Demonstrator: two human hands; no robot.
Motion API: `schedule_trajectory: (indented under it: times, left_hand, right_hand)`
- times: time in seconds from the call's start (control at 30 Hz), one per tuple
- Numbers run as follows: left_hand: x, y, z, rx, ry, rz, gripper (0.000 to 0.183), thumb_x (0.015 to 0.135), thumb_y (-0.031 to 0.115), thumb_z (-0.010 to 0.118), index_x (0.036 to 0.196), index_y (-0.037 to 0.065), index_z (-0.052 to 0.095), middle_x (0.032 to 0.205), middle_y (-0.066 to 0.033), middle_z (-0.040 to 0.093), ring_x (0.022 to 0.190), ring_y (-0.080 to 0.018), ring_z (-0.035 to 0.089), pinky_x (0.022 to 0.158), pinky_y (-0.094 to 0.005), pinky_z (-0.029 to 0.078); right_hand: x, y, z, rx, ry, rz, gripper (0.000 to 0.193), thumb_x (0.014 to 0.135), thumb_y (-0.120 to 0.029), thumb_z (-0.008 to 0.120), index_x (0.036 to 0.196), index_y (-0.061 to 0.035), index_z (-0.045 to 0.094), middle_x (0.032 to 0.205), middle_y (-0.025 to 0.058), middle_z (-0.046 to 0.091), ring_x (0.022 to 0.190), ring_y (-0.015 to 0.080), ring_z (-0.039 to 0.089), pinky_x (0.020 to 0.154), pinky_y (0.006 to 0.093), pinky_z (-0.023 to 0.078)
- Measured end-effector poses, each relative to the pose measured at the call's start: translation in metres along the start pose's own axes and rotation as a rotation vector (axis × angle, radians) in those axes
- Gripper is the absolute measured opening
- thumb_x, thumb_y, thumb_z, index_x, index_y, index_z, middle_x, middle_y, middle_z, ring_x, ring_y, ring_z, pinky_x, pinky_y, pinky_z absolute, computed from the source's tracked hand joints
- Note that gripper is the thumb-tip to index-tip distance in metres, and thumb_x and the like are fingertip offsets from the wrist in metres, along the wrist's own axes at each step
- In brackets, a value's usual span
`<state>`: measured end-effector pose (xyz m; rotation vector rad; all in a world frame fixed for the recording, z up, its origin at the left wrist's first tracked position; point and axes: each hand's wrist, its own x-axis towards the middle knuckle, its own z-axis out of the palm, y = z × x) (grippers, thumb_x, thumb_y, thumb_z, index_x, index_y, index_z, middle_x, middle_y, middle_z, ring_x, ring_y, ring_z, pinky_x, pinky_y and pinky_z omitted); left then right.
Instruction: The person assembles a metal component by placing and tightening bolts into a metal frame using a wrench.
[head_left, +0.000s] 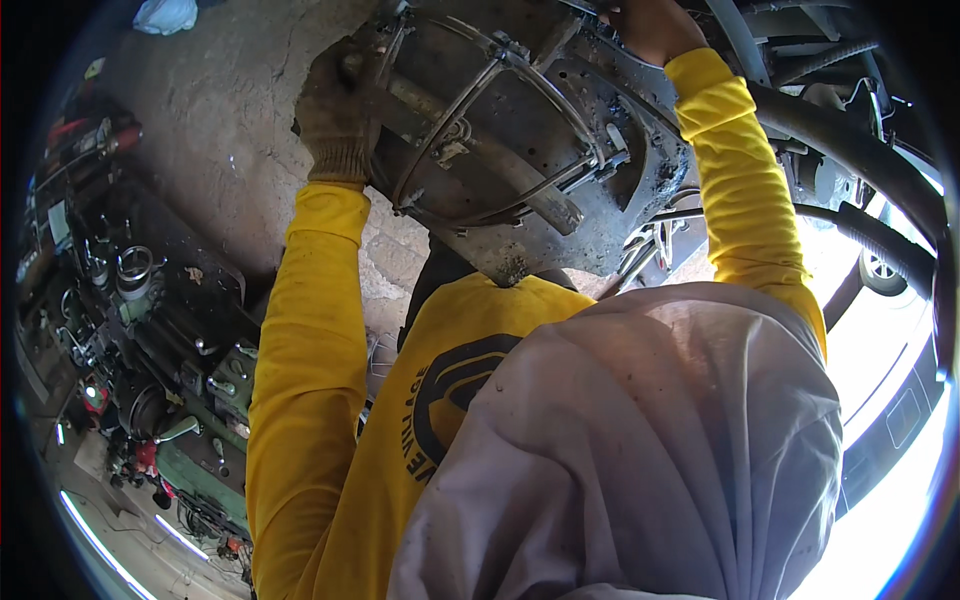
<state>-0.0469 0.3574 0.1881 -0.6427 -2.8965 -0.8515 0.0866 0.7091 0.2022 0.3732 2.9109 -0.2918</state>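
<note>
A dark, greasy metal plate (590, 235) with curved rods (455, 115) fixed across it is tilted in front of my chest. A round bar (500, 170) runs slantwise beneath the rods, and small holes dot the plate. My left hand (345, 115), in a brown work glove, is closed round the plate's left edge. At the far right edge my right hand (655, 30) is curled against the plate, with its fingertips partly hidden by the top of the picture. Yellow sleeves cover both arms, and pale cloth hangs in front at the lower right.
Along the left stands a green workshop machine (200, 480) with levers and metal parts on it. A white bag (165, 15) lies on the rough floor at the far left. Dark bent tubes (850, 130) crowd the right side, beyond which a car wheel (882, 268) shows in bright light.
</note>
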Motion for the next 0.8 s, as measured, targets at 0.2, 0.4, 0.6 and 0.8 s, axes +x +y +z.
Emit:
schedule_trajectory:
  times: [0.2,0.4,0.6,0.8]
  left_hand:
    - [-0.001,-0.004,0.003,0.013,0.023,0.005,0.037,0.096,0.04,0.065,0.124,0.016,0.069,0.121,-0.0105,0.072,0.111,-0.0331,0.068,0.096,-0.0403,0.052]
    - [-0.001,0.002,0.004,-0.048,0.062,0.036,0.038,0.095,0.043,0.063,0.123,0.017,0.069,0.12,-0.0113,0.072,0.11,-0.0352,0.068,0.095,-0.0416,0.053]
    - [-0.002,-0.003,0.003,-0.004,0.065,0.057,0.037,0.095,0.044,0.063,0.122,0.019,0.07,0.121,-0.0103,0.072,0.11,-0.0354,0.068,0.094,-0.042,0.053]
    - [-0.002,0.005,0.0,0.014,0.018,-0.043,0.046,0.092,0.05,0.065,0.125,0.018,0.069,0.124,-0.0098,0.071,0.113,-0.0315,0.068,0.099,-0.0408,0.051]
  right_hand:
    - [0.008,0.011,0.03,0.056,0.151,-0.122,0.032,0.082,-0.019,0.062,0.11,-0.0076,0.071,0.095,0.0234,0.071,0.091,0.0427,0.069,0.078,0.0514,0.056]
    - [-0.023,0.029,0.0,0.204,0.31,-0.365,0.024,0.086,-0.008,0.059,0.107,-0.0048,0.071,0.096,0.0215,0.07,0.088,0.0375,0.067,0.078,0.0454,0.054]
    - [-0.053,-0.005,-0.034,0.302,0.13,-0.536,0.023,0.091,-0.005,0.063,0.113,-0.0042,0.07,0.095,0.0188,0.07,0.087,0.0355,0.066,0.078,0.045,0.052]
    - [-0.015,-0.029,-0.012,0.5,-0.094,-0.881,0.026,0.094,-0.016,0.068,0.118,-0.0038,0.07,0.108,0.0204,0.069,0.099,0.0321,0.067,0.088,0.0441,0.051]
